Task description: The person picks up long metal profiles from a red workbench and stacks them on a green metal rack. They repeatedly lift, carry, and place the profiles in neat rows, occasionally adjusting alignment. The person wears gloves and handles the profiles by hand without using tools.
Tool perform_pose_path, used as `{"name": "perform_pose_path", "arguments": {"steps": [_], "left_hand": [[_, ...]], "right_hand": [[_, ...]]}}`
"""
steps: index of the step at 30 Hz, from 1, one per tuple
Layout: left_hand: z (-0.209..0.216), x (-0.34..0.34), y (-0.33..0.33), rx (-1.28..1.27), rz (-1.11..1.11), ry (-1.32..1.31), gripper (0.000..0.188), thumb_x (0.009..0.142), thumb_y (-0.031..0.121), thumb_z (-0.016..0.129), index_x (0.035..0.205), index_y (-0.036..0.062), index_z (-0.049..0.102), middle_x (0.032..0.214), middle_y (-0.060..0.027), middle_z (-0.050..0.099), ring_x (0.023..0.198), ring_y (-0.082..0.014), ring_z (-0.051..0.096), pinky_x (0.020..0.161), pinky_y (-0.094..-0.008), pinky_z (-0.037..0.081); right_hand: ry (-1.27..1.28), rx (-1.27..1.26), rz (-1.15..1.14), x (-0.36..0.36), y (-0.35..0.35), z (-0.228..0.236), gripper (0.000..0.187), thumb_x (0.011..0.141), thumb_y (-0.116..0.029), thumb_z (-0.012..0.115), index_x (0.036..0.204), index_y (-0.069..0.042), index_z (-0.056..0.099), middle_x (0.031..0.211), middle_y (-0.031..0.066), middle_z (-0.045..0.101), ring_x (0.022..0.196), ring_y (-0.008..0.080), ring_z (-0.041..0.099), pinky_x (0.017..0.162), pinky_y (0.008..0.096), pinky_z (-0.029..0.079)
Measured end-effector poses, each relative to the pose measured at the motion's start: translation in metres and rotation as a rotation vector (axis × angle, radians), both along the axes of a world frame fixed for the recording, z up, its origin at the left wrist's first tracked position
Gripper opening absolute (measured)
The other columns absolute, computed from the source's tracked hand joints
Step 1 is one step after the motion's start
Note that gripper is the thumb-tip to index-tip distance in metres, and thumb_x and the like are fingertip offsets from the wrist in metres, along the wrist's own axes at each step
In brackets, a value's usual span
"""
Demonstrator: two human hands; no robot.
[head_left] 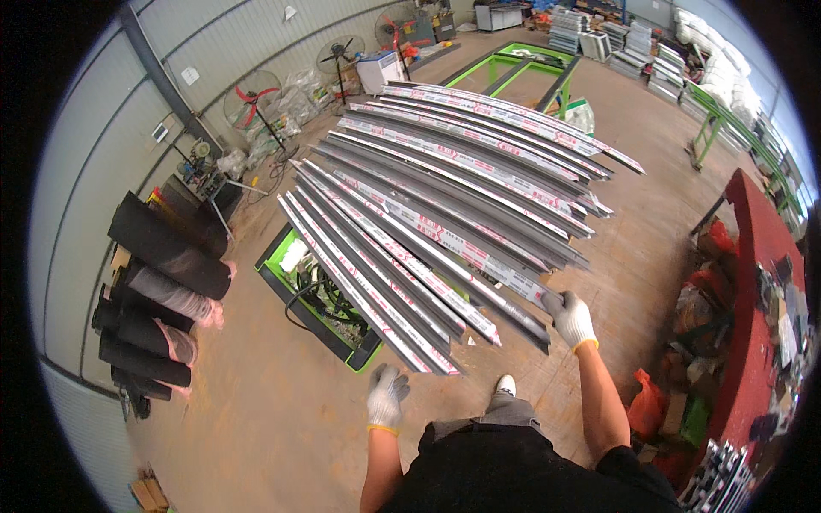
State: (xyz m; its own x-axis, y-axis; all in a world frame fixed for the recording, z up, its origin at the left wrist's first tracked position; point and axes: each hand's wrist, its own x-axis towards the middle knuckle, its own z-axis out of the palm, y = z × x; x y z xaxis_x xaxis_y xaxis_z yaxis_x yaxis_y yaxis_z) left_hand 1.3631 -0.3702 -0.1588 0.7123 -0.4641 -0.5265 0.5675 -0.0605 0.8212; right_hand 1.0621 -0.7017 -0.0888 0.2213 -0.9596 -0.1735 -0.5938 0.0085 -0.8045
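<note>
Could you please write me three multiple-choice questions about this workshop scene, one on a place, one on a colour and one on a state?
1. Where do the black rolls lie?
A. by the wall on the person's left
B. on the red table
C. on top of the metal strips

2. What colour is the frame under the metal strips?
A. blue
B. green
C. yellow

3. What is the right hand doing?
A. hanging free
B. gripping the end of a strip
C. holding a fan

Answers: 1 A, they are stacked against the grey wall; 2 B, its edges show bright green; 3 B, the glove closes on a strip end, while the left hand hangs free.
</note>
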Motion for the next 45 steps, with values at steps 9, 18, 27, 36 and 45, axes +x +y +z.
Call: {"name": "perform_pose_path", "arguments": {"steps": [9,18,27,36,45], "left_hand": [[0.045,0.012,0.0,0.325,0.129,-0.369,0.061,0.105,0.034,0.073,0.151,-0.0022,0.056,0.131,-0.0104,0.068,0.111,-0.0203,0.065,0.097,-0.0345,0.053],[0.063,0.027,-0.042,0.491,0.033,-0.682,0.069,0.101,0.031,0.074,0.153,-0.0091,0.053,0.141,-0.0236,0.067,0.128,-0.0324,0.066,0.111,-0.0434,0.051],[0.08,0.04,-0.093,0.691,-0.014,-0.92,0.081,0.1,0.035,0.073,0.16,-0.0109,0.044,0.161,-0.033,0.051,0.149,-0.0469,0.051,0.126,-0.0505,0.04],[0.053,0.035,-0.136,0.732,-0.013,-1.112,0.076,0.1,0.038,0.067,0.156,-0.007,0.043,0.156,-0.0391,0.048,0.139,-0.0577,0.051,0.119,-0.0588,0.041],[0.041,0.039,-0.129,0.817,-0.005,-1.049,0.087,0.103,0.044,0.068,0.164,-0.0097,0.037,0.17,-0.0382,0.034,0.157,-0.0536,0.037,0.131,-0.0549,0.033]], "right_hand": [[-0.174,0.557,0.0,-0.028,-0.027,0.042,0.067,0.106,-0.067,0.058,0.084,-0.005,0.068,0.063,0.0056,0.059,0.046,0.0165,0.054,0.045,0.0359,0.04],[-0.259,1.036,0.138,-0.035,0.005,0.014,0.066,0.109,-0.069,0.054,0.089,-0.008,0.072,0.061,0.0025,0.059,0.04,0.0114,0.047,0.036,0.0275,0.035],[-0.312,1.211,0.234,-0.013,-0.002,-0.024,0.067,0.106,-0.074,0.058,0.083,-0.012,0.068,0.06,-0.001,0.056,0.042,0.0096,0.046,0.038,0.0268,0.034],[-0.221,1.101,0.277,0.008,-0.002,-0.03,0.063,0.098,-0.077,0.068,0.084,-0.016,0.071,0.066,-0.0005,0.06,0.05,0.0108,0.051,0.045,0.0287,0.039],[0.153,0.829,0.516,0.016,-0.015,-0.019,0.095,0.099,-0.091,0.043,0.084,-0.004,0.077,0.072,0.0073,0.068,0.059,0.0176,0.061,0.061,0.0366,0.051]]}}
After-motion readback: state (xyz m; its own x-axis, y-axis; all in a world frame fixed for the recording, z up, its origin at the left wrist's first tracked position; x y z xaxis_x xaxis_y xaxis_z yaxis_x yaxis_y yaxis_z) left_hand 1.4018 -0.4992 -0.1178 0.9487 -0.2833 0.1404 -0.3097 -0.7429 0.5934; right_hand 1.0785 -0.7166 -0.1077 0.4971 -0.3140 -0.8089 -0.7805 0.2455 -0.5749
